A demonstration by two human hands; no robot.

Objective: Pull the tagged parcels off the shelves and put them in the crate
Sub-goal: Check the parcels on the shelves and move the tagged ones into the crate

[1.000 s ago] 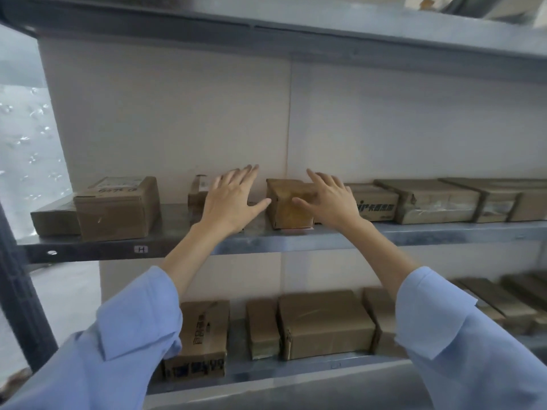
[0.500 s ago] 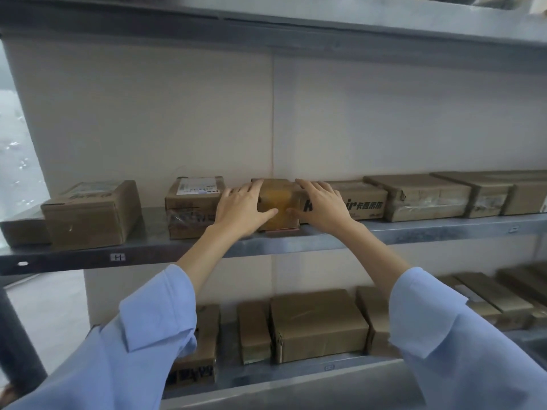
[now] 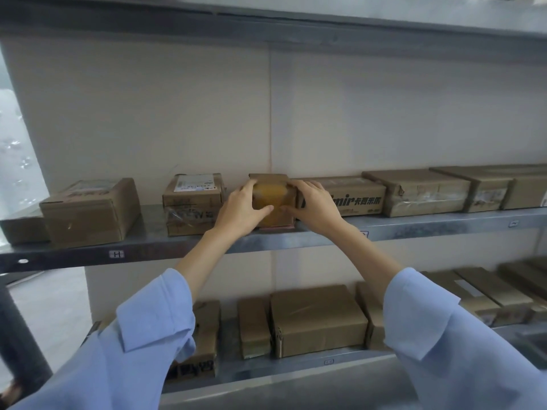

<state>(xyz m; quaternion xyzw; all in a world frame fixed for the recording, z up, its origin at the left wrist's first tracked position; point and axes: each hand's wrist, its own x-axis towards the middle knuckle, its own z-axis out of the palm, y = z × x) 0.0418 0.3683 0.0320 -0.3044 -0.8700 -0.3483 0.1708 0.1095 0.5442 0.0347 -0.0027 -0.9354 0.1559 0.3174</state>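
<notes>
A small brown parcel [image 3: 270, 193] wrapped in yellowish tape stands on the middle metal shelf [image 3: 296, 239], at its front edge. My left hand [image 3: 241, 210] grips its left side, thumb across the front. My right hand [image 3: 313, 207] grips its right side, fingers over the top corner. A box with a white label [image 3: 194, 202] sits just to the left. A printed flat box [image 3: 355, 196] lies just to the right. No crate is in view.
More brown boxes line the middle shelf: one at the far left [image 3: 90, 213] and flat ones to the right [image 3: 420, 192]. The lower shelf [image 3: 296, 371] holds several boxes [image 3: 316, 319]. An upper shelf [image 3: 266, 22] hangs overhead. A dark post [image 3: 20, 335] stands at the left.
Both hands have closed in on the small taped parcel from each side and now hold it. The view has shifted slightly, bringing the labelled box into full sight.
</notes>
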